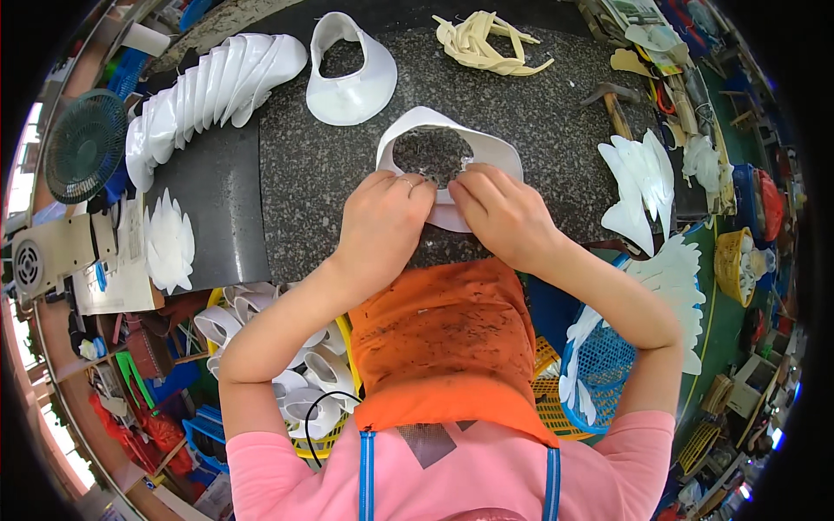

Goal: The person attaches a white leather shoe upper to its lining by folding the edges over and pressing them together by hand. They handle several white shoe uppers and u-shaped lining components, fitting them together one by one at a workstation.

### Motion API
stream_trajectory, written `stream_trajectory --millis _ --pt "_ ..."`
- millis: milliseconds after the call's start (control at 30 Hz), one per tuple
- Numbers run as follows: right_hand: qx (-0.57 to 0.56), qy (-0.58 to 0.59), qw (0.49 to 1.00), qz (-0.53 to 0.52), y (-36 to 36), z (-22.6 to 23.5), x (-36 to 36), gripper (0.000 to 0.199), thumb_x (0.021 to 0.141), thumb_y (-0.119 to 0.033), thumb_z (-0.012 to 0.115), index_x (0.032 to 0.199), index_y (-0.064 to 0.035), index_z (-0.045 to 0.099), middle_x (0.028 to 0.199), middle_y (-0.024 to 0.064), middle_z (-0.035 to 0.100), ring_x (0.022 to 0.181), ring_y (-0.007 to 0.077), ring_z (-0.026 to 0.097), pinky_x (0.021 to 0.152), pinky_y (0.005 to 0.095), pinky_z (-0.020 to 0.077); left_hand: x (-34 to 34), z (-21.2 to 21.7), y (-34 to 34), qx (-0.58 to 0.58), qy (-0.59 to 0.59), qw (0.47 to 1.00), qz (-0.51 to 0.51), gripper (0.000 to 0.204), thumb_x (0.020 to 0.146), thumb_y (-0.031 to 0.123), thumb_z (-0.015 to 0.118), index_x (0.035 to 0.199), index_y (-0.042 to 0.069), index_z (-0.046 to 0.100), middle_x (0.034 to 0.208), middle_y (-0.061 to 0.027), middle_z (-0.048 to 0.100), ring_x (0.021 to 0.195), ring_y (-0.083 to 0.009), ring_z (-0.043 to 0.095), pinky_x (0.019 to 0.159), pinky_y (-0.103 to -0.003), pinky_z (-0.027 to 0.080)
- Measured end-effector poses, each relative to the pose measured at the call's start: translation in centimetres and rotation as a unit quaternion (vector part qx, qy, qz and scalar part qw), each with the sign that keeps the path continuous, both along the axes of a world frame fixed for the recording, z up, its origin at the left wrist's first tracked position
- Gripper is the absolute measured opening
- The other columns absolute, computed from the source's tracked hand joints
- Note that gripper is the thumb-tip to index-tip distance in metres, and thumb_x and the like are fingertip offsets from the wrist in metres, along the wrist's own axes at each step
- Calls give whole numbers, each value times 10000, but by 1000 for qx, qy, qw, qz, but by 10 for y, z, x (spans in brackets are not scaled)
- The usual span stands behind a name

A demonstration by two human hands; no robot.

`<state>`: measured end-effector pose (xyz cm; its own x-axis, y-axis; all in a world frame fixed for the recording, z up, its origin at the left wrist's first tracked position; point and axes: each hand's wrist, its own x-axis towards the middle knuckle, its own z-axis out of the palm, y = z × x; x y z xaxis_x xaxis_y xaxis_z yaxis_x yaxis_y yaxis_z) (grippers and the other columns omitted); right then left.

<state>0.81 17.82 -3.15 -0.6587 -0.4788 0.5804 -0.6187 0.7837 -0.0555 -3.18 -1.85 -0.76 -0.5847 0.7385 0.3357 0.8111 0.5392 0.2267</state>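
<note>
A white shoe upper [497,150] lies on the dark speckled stone worktop [304,191], its wide opening facing up. At the near left of that opening, the bent fingers of my left hand [382,219] grip the edge. My right hand [506,214] pinches the same edge a little to the right, thumb and fingers pressed together. Between the hands a pale flap of the upper [448,217] hangs toward me. The fingertips are partly hidden behind the edge. Farther back stands another white shoe upper [352,100], untouched.
Nested white uppers [204,87] curve along the back left. Beige strips [486,48] lie at the back, a hammer [615,108] at the right. White cut pieces [641,187] rest near the right edge. Below stand a yellow basket [352,347] of uppers and a blue basket [599,373].
</note>
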Motion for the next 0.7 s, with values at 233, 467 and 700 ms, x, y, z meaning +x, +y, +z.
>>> stream_trajectory --millis 233,467,700 --pt "-32 -176 981 -71 -3 26 -6 29 752 -93 584 749 -65 579 820 67 545 799 249 600 638 358 522 -7 11 15 -93 14 995 22 138 711 59 633 848 63 623 848 -72 580 776 -283 580 736 -390 475" --pt "-47 -98 993 -40 -24 10 11 31 748 -90 576 754 -66 594 839 75 545 829 251 552 693 342 470 -9 4 -5 -86 -2 996 -18 78 706 59 624 784 67 616 843 -81 570 806 -283 575 763 -388 482" --pt "-58 -158 983 -76 -32 18 16 94 720 -101 590 792 -42 597 874 79 529 878 255 555 772 356 471 -4 5 -8 -113 26 993 -8 132 686 39 651 810 65 612 873 -70 588 850 -264 605 842 -373 501"
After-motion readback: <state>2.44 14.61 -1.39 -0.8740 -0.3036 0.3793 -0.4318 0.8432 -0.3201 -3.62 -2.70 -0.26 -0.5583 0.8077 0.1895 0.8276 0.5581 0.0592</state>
